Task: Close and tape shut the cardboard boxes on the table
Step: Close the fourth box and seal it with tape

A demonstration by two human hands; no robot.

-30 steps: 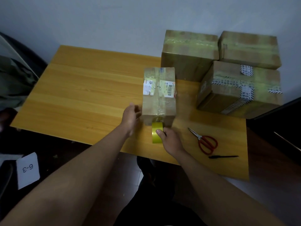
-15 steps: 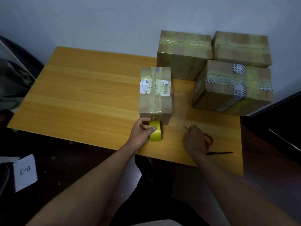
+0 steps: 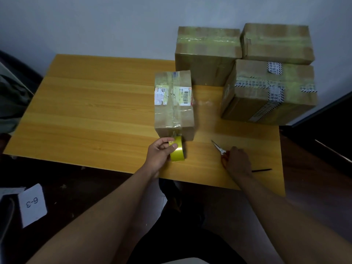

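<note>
Box in front: we see a small cardboard box (image 3: 174, 103) lying closed near the middle of the table (image 3: 91, 115), with shipping labels and clear tape over its top.
Tape roll: a yellow tape roll (image 3: 177, 149) stands on edge just at the near end of that box; a strip of tape seems to run from it up the box's near face.
Left hand: our left hand (image 3: 160, 154) grips the tape roll, thumb on its outer face and fingers curled over the top.
Right hand: our right hand (image 3: 237, 161) is curled down over the handles of the scissors (image 3: 219, 148), whose blades point away to the left; we cannot tell how firm the grasp is.
Pen: a black pen (image 3: 262, 170) lies on the table just right of the right hand.
Other boxes: three larger taped boxes sit at the far right of the table by the wall: one at the back (image 3: 206, 54), one at the back right (image 3: 277, 43), and one in front of it (image 3: 268, 92) with printed tape.
Floor: a white card marked "6-3" (image 3: 32, 204) lies low on the left.
</note>
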